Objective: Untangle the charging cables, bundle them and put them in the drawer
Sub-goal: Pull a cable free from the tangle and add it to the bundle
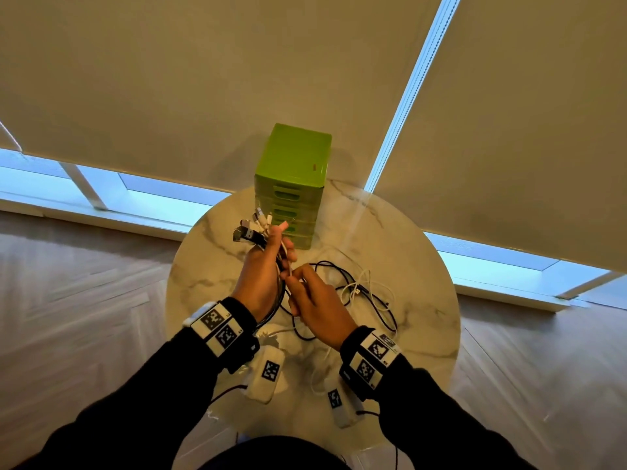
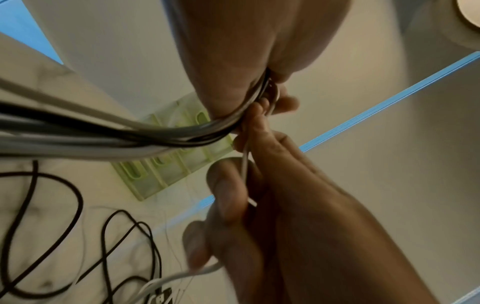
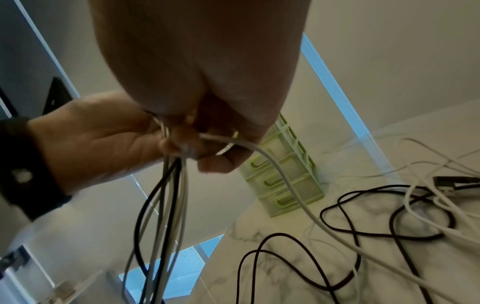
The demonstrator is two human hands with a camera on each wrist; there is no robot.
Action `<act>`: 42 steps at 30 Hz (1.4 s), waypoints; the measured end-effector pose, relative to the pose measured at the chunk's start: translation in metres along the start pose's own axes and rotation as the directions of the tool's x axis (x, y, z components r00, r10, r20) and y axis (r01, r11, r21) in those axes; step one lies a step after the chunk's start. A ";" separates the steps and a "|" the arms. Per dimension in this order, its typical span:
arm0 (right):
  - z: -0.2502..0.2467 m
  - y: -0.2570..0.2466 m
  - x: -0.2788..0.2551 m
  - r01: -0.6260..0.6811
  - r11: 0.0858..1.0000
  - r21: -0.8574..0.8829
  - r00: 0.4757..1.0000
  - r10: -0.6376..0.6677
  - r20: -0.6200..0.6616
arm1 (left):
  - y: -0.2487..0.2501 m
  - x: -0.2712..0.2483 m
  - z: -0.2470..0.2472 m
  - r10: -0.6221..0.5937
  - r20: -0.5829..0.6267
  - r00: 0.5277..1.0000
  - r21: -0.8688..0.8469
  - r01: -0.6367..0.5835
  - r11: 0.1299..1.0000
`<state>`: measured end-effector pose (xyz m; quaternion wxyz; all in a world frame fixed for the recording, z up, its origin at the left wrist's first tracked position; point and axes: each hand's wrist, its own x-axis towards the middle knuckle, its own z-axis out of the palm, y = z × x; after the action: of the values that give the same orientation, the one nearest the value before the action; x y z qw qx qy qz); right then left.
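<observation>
A: What do you see from your station?

B: I see the left hand (image 1: 259,276) raised over the round white marble bench (image 1: 417,266). Its fingers are closed around a bundle of black and white charging cables (image 1: 261,232); the plug ends stick out above the fist, and the cords hang down below the wrist.

A: And the other hand?

B: The right hand (image 1: 317,305) is just beside the left one, touching it. Thumb and fingers pinch one thin white cable (image 3: 283,176). In the right wrist view this cable goes from the pinch down to the bench surface.

A: Where are the remaining cables?

B: Loose black and white cables (image 1: 359,293) lie in loops on the bench, to the right of the hands. They cross each other. One plug end is visible there, but I cannot tell its type.

A: And the drawer?

B: A small green plastic drawer cabinet (image 1: 291,184) stands at the far edge of the bench, behind the hands. The drawers which I can see are all closed. In the head view the plug ends of the bundle are in front of it; I cannot tell if they touch it.

A: Anything else?

B: Two white boxes with black square markers (image 1: 268,374) are at the near side, below the wrists.
</observation>
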<state>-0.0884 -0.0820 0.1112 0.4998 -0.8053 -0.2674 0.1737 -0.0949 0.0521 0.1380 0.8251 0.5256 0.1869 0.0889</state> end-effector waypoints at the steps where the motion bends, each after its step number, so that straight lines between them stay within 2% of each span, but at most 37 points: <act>1: -0.003 0.001 -0.001 -0.008 0.999 0.031 0.998 0.006 0.066 | 0.002 0.001 -0.001 0.011 0.014 1.000 -0.017 -0.010 1.000; 3: -0.006 0.005 -0.003 -0.040 0.997 0.063 0.972 0.024 0.236 | 0.010 0.007 -0.003 0.048 0.002 0.999 -0.071 -0.048 0.996; 5: -0.008 0.014 -0.007 -0.073 0.997 0.019 0.933 0.061 0.354 | 0.023 0.013 -0.006 0.043 0.008 0.999 -0.146 -0.042 0.988; 9: -0.015 0.046 -0.003 -0.215 0.975 -0.053 0.888 0.218 0.405 | 0.048 0.014 -0.019 0.024 0.124 0.992 -0.230 0.005 0.973; 14: -0.021 0.088 -0.012 -0.270 0.916 -0.296 0.818 0.380 0.432 | 0.071 0.020 -0.041 0.047 0.231 0.972 -0.290 0.023 0.957; 15: -0.023 0.091 -0.013 -0.281 0.906 -0.318 0.826 0.396 0.400 | 0.073 0.020 -0.044 0.049 0.238 0.970 -0.278 0.020 0.960; 16: -0.026 0.094 -0.010 -0.281 0.899 -0.335 0.856 0.393 0.335 | 0.074 0.020 -0.044 0.043 0.234 0.971 -0.245 0.016 0.969; 18: -0.034 0.094 0.006 -0.269 0.888 -0.372 0.939 0.327 0.103 | 0.068 0.017 -0.040 0.023 0.190 0.981 -0.137 0.004 0.991; 19: -0.037 0.093 0.016 -0.272 0.882 -0.384 0.959 0.282 -0.032 | 0.061 0.016 -0.037 0.018 0.160 0.987 -0.078 -0.005 0.997; 21: -0.039 0.080 0.038 -0.295 0.895 -0.334 0.945 0.221 -0.242 | 0.045 0.014 -0.031 0.025 0.110 0.994 0.019 -0.027 0.999; 22: -0.039 0.069 0.046 -0.281 0.916 -0.286 0.933 0.191 -0.305 | 0.036 0.013 -0.028 0.025 0.094 0.995 0.061 -0.030 0.998; 25: -0.027 0.027 0.051 -0.110 0.980 -0.165 0.936 0.047 -0.348 | 0.015 0.008 -0.018 0.001 0.047 0.999 0.169 -0.009 0.986; 27: -0.014 0.002 0.046 0.005 0.988 -0.155 0.958 -0.049 -0.282 | 0.005 0.006 -0.011 -0.029 -0.003 1.000 0.207 0.029 0.978; 29: -0.002 -0.010 0.040 0.045 0.988 -0.147 0.977 -0.074 -0.198 | 0.001 0.004 -0.007 -0.049 -0.017 0.999 0.195 0.052 0.979; 33: 0.002 -0.012 0.028 0.126 0.980 -0.153 0.992 -0.123 0.029 | 0.009 0.006 -0.006 -0.082 -0.094 0.992 0.039 0.086 0.996; 35: 0.003 -0.007 0.021 0.116 0.989 -0.088 0.986 -0.104 0.130 | 0.015 0.010 -0.007 -0.083 -0.133 0.988 -0.042 0.078 0.996; 38: 0.003 0.005 0.013 0.073 0.997 0.028 0.983 -0.076 0.167 | 0.018 0.012 -0.008 -0.040 -0.101 0.994 -0.108 0.029 0.994; 40: 0.002 0.013 0.013 0.051 0.999 -0.003 0.973 -0.049 0.227 | 0.021 0.010 -0.008 -0.020 -0.060 0.998 -0.159 0.010 0.987; 42: 0.001 0.025 0.011 -0.005 0.995 -0.101 0.932 0.041 0.360 | 0.029 0.010 -0.009 -0.001 -0.038 0.999 -0.215 -0.007 0.977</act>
<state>-0.0739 -0.0837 0.0878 0.3999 -0.7862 -0.3534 0.3114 -0.0876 0.0756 0.1581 0.8733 0.4320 0.1908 0.1197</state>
